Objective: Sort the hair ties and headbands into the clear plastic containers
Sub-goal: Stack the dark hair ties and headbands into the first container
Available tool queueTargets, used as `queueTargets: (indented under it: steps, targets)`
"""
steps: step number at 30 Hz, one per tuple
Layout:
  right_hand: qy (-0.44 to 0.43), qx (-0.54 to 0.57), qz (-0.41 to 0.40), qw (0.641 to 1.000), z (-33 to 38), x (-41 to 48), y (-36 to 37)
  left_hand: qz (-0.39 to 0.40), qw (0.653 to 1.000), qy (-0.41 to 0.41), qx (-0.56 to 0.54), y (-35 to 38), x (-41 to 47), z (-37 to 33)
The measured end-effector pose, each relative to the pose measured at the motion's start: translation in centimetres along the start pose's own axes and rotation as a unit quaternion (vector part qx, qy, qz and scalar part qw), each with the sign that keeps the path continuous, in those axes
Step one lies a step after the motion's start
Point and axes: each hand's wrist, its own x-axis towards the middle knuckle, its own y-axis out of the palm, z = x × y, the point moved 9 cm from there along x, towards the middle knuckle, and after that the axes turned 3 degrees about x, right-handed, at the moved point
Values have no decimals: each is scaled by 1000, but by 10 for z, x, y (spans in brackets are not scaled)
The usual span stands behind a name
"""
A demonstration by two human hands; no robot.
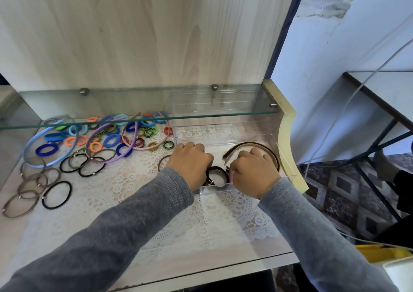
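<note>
Left hand (190, 164) and right hand (253, 172) are curled inside the clear container (212, 188) at 3 o'clock; I can't tell what they grip. Black hair ties (218, 168) sit between them. My worry: the springy brown headband (252, 144) pops out, or the container skids on the lace mat (223, 224).

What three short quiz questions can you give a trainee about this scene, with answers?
1. True or false: the brown headband lies inside the front clear container.
2. Where do the coloured hair ties lie? A: inside the container. B: on the lace mat, left of the container. C: on the brown headband.
3. What colour is the hair tie between the left hand and the right hand?
Key: 1 true; 2 B; 3 black.
</note>
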Motion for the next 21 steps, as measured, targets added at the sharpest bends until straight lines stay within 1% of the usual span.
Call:
queueTargets:
  steps: [13,21]
  targets:
    - [5,19,4,1000,-3,0,1,3,999,5,-36,3,3,-4]
    - [17,29,-9,999,-6,0,2,6,998,4,-61,4,4,0]
